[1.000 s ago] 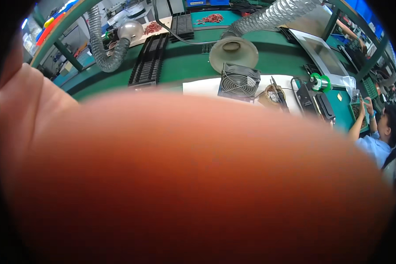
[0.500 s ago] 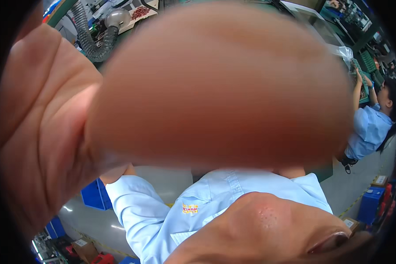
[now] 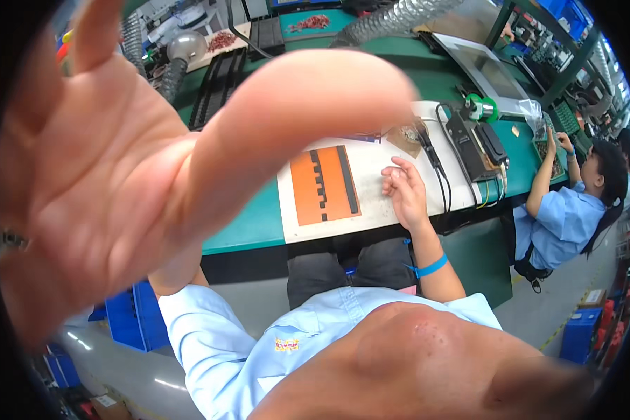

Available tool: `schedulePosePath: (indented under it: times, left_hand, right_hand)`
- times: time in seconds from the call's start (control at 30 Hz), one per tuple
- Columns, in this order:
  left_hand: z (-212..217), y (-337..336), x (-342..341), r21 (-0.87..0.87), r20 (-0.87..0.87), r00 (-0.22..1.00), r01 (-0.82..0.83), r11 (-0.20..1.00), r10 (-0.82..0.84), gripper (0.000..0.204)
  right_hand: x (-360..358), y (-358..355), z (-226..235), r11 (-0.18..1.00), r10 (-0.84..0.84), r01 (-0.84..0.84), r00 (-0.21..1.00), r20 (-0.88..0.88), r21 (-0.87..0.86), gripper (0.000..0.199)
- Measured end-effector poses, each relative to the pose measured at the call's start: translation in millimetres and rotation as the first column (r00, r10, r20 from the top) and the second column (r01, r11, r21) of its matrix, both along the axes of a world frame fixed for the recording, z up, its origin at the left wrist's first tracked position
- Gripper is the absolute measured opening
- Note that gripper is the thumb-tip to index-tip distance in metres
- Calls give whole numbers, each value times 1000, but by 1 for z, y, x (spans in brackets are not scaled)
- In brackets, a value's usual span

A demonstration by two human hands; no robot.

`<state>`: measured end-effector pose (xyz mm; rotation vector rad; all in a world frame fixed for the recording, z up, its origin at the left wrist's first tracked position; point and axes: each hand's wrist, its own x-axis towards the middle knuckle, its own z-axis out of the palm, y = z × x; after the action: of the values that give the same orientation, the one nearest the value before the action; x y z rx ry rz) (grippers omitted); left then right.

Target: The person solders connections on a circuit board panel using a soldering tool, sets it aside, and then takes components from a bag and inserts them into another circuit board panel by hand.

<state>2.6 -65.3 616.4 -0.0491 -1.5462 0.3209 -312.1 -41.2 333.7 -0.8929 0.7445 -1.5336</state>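
My left hand [image 3: 112, 182] is raised very close to the camera, palm showing, with its thumb stretched across the view. It is open and holds nothing I can see, and it hides much of the bench's left part. My right hand [image 3: 409, 199] hovers at or rests on the white work surface [image 3: 374, 213], fingers loosely bent and apart, with nothing visible in them. A blue band [image 3: 430, 267] circles that wrist. Left of this hand lies an orange board [image 3: 336, 189] with black strips. Beyond the hand, a black-handled tool [image 3: 425, 140] on a cable lies beside a tan patch.
Right of the white surface stands a black box-shaped unit [image 3: 467, 150] with cables and a green-flanged reel [image 3: 481, 107]. Small red parts [image 3: 309, 23] lie at the back, near a silver flexible duct [image 3: 392, 19]. A co-worker in blue [image 3: 570, 203] sits at the right. Blue bins [image 3: 136, 318] stand lower left.
The left thumb, which covered most of the view, has drawn back toward the left. The bench, the orange board and my right hand now show.
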Motion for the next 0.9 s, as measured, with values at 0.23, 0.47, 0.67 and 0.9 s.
schedulePosePath:
  times: [0.23, 0.47, 0.67, 0.9]
  left_hand:
    - [5, -7, 1, 43, 39, 999, -11, 999, 10, 66]
    - [-64, -42, 4, 432, 199, 959, -269, 861, 199, 46]
    - [-34, -86, -19, 385, 355, 871, -466, 797, 338, 35]
    - [33, -144, -89, 69, 415, 779, -542, 837, 470, 31]
  right_hand:
    - [5, 5, 10, 998, 15, -16, 1000, 18, 58, 37]
    - [6, 8, 11, 997, -24, 24, 1000, -8, 70, 34]
    - [15, 11, 6, 1000, -17, 16, 984, -179, -6, 33]
    - [4, 20, 23, 979, -128, 24, 845, -519, -203, 35]
